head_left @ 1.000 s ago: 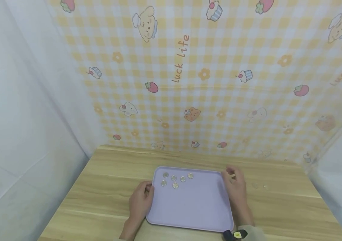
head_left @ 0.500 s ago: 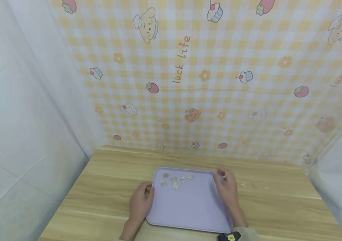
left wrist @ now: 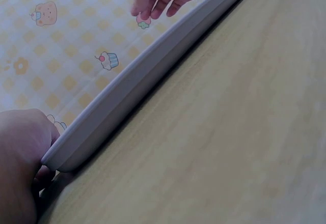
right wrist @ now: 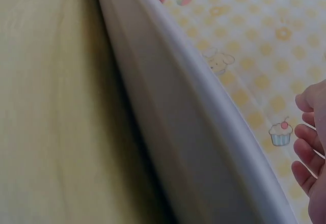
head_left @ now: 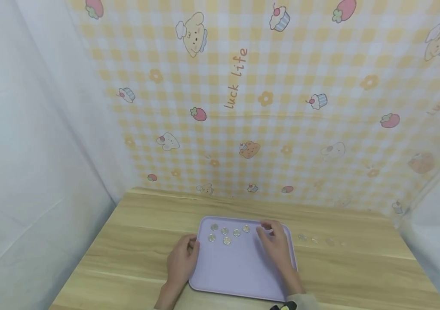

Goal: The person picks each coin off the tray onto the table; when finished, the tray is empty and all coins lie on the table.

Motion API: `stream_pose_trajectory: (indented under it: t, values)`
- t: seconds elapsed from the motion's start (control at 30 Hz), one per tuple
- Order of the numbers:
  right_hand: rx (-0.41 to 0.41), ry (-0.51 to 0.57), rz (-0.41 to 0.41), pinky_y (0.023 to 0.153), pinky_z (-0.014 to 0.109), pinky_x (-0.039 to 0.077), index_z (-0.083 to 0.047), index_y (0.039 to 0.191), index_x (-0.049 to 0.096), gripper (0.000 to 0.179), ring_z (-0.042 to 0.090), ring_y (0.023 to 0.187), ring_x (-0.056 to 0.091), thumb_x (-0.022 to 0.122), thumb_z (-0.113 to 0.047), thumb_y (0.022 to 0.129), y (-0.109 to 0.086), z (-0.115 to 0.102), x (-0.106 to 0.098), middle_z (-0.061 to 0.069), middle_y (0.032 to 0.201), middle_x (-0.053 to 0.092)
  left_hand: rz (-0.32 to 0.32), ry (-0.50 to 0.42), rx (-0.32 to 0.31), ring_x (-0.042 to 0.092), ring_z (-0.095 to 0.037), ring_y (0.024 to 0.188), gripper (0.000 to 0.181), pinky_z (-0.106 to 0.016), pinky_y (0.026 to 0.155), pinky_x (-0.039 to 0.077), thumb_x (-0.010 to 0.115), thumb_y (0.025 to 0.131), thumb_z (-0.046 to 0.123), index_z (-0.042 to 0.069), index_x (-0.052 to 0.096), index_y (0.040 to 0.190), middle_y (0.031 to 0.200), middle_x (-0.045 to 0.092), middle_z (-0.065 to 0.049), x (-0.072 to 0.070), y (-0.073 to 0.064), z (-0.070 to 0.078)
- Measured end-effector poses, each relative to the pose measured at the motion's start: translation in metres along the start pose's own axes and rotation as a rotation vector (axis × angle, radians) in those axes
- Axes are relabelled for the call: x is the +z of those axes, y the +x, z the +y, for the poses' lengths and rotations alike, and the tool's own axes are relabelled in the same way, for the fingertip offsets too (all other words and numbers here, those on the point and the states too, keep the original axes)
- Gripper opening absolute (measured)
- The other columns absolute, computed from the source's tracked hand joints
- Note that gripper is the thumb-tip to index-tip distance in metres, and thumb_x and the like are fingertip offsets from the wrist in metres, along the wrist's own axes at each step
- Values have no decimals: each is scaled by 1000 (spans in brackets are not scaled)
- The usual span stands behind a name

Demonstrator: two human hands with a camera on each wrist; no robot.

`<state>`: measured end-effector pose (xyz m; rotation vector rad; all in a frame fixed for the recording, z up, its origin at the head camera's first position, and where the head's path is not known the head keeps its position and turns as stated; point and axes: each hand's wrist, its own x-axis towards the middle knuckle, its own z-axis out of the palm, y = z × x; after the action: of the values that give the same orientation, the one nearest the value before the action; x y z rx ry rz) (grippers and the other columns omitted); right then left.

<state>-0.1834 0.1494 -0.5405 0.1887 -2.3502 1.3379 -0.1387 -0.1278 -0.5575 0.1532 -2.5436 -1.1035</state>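
Note:
A lavender tray [head_left: 239, 271] lies on the wooden table, several round silvery coins [head_left: 226, 241] grouped in its far left part. My left hand [head_left: 181, 260] grips the tray's left rim, thumb on the upper edge, other fingers low at its side. Over the far right part of the tray is my right hand [head_left: 275, 245], bent thumb and forefinger close together just right of the coins. Its curled fingers [right wrist: 305, 155] show in the right wrist view beyond the tray wall [right wrist: 183, 107]. I cannot tell whether a coin is between those fingertips.
Several more coins [head_left: 314, 240] lie in a row on the wooden table [head_left: 351, 267], right of the tray. A yellow checked cloth [head_left: 258, 129] with cartoon prints hangs behind, and white sheets [head_left: 41, 150] hang at both sides.
My right hand has moved left from the tray's right edge to over its far right part, uncovering more of the coin row. My left hand stays on the rim.

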Motion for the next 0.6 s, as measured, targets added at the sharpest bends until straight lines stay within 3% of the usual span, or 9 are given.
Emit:
stream_pose_trajectory:
  t: [0.17,0.3,0.6]
  values:
    - [-6,24,9,82,27,46,-5,109,67,23,21,96,59,73,-5,87,2,-3,12,7,103,67,5,12,9,41,1,52,19,-18,47,35,69,91,16,10,70,108,79,65,8,-2,1,2]
    - [5,0,-39,84,30,47,-5,110,67,22,21,99,59,72,-10,89,3,-5,19,7,105,67,19,13,2,42,2,53,19,-18,48,36,70,90,15,10,71,108,79,65,7,-2,0,2]
    - [-79,-74,-83,87,40,51,-3,109,68,23,21,100,57,73,-8,87,-1,-5,26,5,103,68,7,13,-23,44,1,54,19,-19,51,38,70,90,18,13,71,109,81,66,8,1,0,1]
